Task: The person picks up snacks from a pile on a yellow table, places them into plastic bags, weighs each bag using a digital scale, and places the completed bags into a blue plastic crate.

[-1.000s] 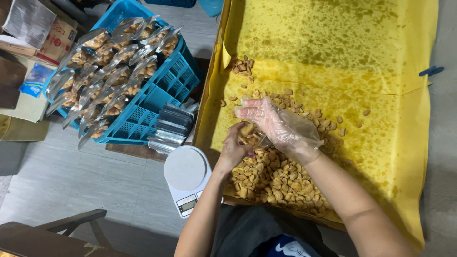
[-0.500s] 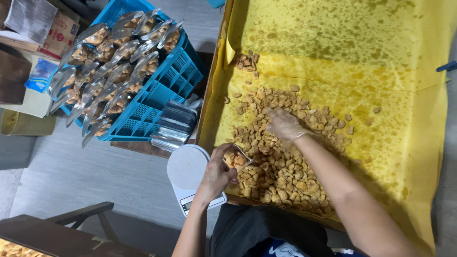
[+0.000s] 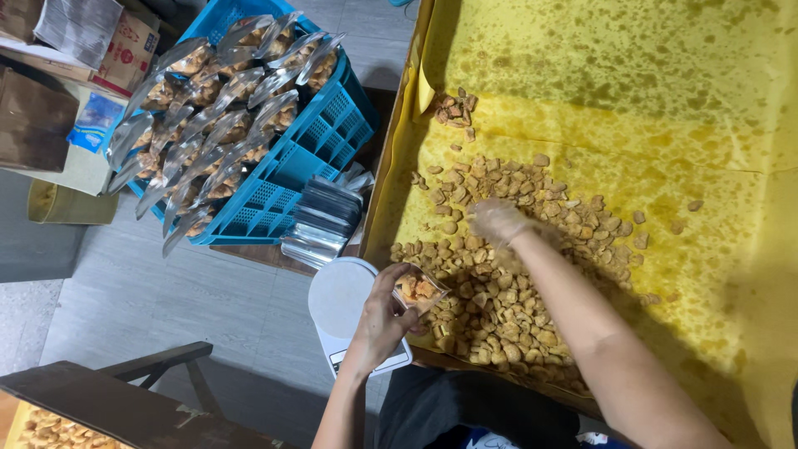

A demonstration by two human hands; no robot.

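1. My left hand (image 3: 384,320), low in the frame just left of centre, pinches a small clear pouch (image 3: 418,290) by its mouth. The pouch is held open over the near edge of the tray (image 3: 397,141), just above the white scale (image 3: 342,301).
2. My right hand (image 3: 499,223), gloved, is down on the snack pile (image 3: 499,283) near the middle of the frame. It is blurred, so I cannot tell whether its grip is spread or closed on pieces.
3. The pouch already shows a few golden-brown pieces at its bottom; I judge it only partly filled and not yet weighed, since the scale pan is bare.
4. Done so far, as far as I can see: a blue crate (image 3: 274,158) in the upper left holds many filled pouches (image 3: 208,108), lying in overlapping rows.
5. Left to do: a stack of flat empty pouches (image 3: 320,220) sits between crate and scale, and a large heap of snacks remains on the yellow paper (image 3: 632,91), so I judge plenty of bagging is ahead.
6. The snacks are small, lumpy, tan to golden chunks, dry-looking. The paper under them is blotched with darker oily spots. A small separate cluster (image 3: 455,110) lies higher up, apart from the main pile.
7. Cardboard boxes (image 3: 75,33) fill the upper left corner.
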